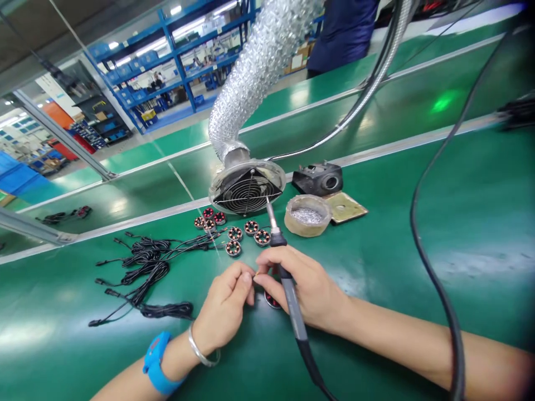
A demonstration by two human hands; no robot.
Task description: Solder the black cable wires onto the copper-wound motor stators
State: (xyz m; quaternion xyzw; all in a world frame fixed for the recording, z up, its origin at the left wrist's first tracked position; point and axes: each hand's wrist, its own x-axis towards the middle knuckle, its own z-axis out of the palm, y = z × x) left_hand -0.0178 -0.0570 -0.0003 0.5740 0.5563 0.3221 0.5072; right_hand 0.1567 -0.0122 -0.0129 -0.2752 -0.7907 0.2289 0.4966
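My right hand (307, 287) holds a soldering iron (292, 303), its metal tip pointing up and away in front of the round fan grille. Thumb and forefinger of that hand also meet at a tiny copper-coloured end (257, 274). My left hand (228, 301) is pinched at the same spot; what it grips is too small to name. Partly hidden under my right hand lies a round coil part (272, 301). More such coils (233, 248) sit just beyond my hands, and bundles of black cables (146, 273) lie to the left.
A fume extractor (247, 192) with a silver duct (254, 72) stands ahead. Right of it are a bowl of metal wool (307, 216), a black holder (320, 178) and a small square tray (349, 207). A black cable (418, 239) hangs across the right side. A person (343, 33) stands beyond.
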